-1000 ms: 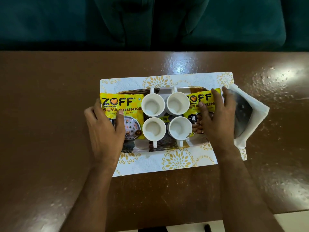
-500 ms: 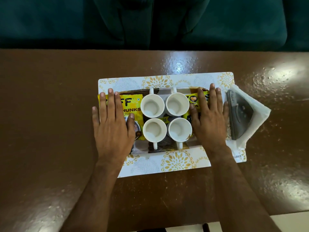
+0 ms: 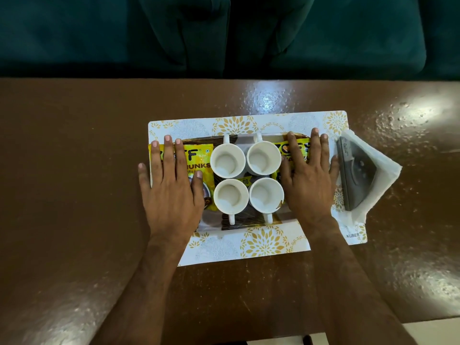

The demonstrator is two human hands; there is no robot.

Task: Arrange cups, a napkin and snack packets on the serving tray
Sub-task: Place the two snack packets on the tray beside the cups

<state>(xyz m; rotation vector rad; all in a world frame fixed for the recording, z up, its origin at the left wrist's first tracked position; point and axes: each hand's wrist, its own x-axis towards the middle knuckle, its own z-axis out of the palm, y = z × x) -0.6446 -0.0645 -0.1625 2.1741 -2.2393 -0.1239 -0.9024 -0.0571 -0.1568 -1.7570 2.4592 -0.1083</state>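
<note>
Several white cups (image 3: pixel 227 159) stand in a square in the middle of the serving tray (image 3: pixel 249 221), which lies on a white and gold mat (image 3: pixel 261 245). A yellow snack packet (image 3: pixel 199 160) lies at the tray's left end under my left hand (image 3: pixel 171 192), pressed flat with fingers spread. A second yellow packet (image 3: pixel 302 148) lies at the right end under my flat right hand (image 3: pixel 308 180). A white napkin (image 3: pixel 383 175) with a grey metal triangular holder (image 3: pixel 356 175) sits off the tray's right end, partly on the mat.
The mat lies on a glossy brown table (image 3: pixel 74 170). Dark green sofa cushions (image 3: pixel 224 33) run along the table's far edge. The near table edge shows at the bottom right.
Both hands went from gripping the packets' edges to lying flat on top of them with fingers stretched out. The packets now lie flatter in the tray.
</note>
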